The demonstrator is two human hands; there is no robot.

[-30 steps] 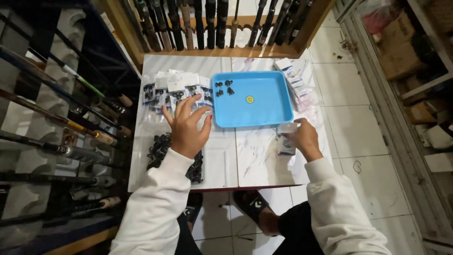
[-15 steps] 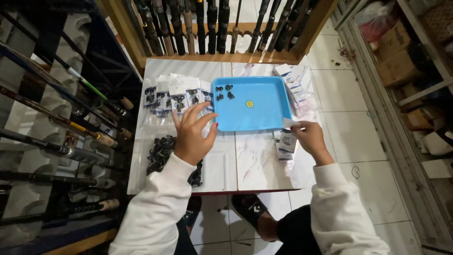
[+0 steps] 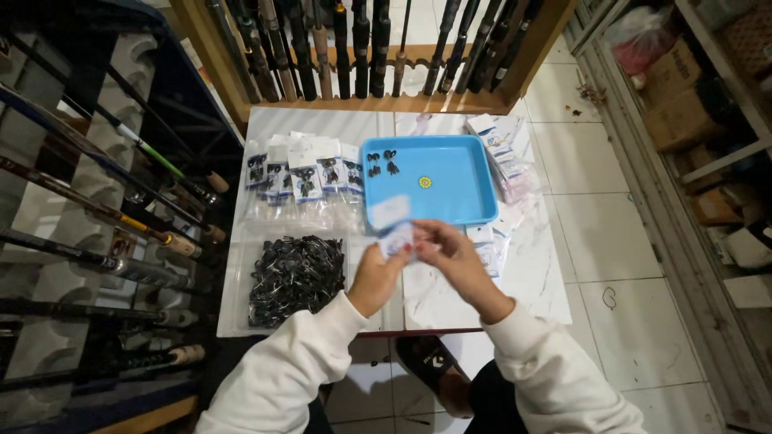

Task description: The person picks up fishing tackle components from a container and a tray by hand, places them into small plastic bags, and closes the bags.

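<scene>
My left hand (image 3: pixel 376 277) and my right hand (image 3: pixel 452 255) meet over the near middle of the small white table (image 3: pixel 531 277). Together they pinch a small clear packet with a white card top (image 3: pixel 392 223), held up in front of the blue tray (image 3: pixel 458 189). The tray holds a few small black parts (image 3: pixel 382 160) at its far left and a small yellow disc (image 3: pixel 425 182). A row of filled packets (image 3: pixel 301 175) lies left of the tray. A pile of loose black parts (image 3: pixel 293 273) sits in a clear bag left of my left hand.
Empty packets (image 3: pixel 503 149) are stacked right of the tray, more (image 3: pixel 486 241) lie under my right hand. Fishing rods stand in a wooden rack (image 3: pixel 362 48) behind the table and in a rack (image 3: pixel 104 201) at the left. Shelving with boxes (image 3: pixel 683 88) lines the right.
My right hand has carried a packet from the table's right side to the middle. My left hand has come off the black parts and taken hold of the packet too.
</scene>
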